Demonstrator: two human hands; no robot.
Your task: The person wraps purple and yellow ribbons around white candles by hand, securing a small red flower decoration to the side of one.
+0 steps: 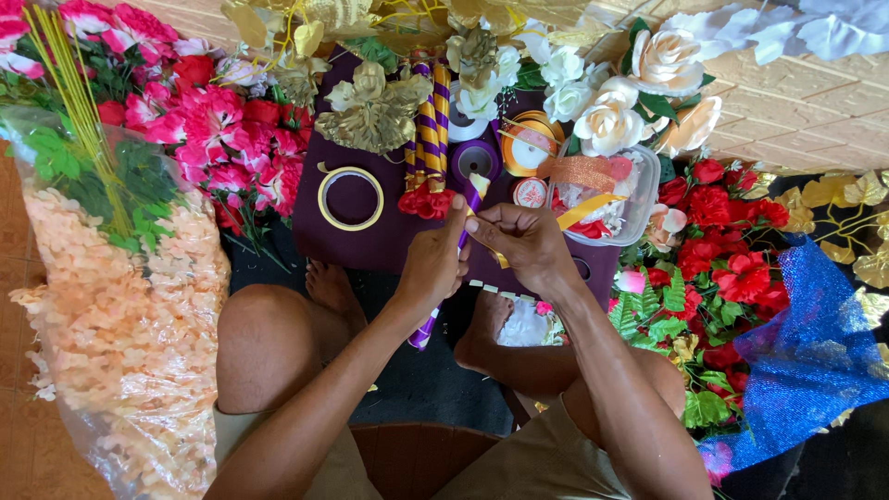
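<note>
purple stick, two hands

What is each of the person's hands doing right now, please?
Left hand: closed on the purple stick.
Right hand: pinching the gold ribbon against it.

Left hand and right hand together, fingers pinched.

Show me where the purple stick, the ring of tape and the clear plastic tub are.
Purple stick (422, 331), head view, lower end below the left hand.
Ring of tape (324, 206), head view, left rim.
Clear plastic tub (642, 197), head view, right wall.
</note>
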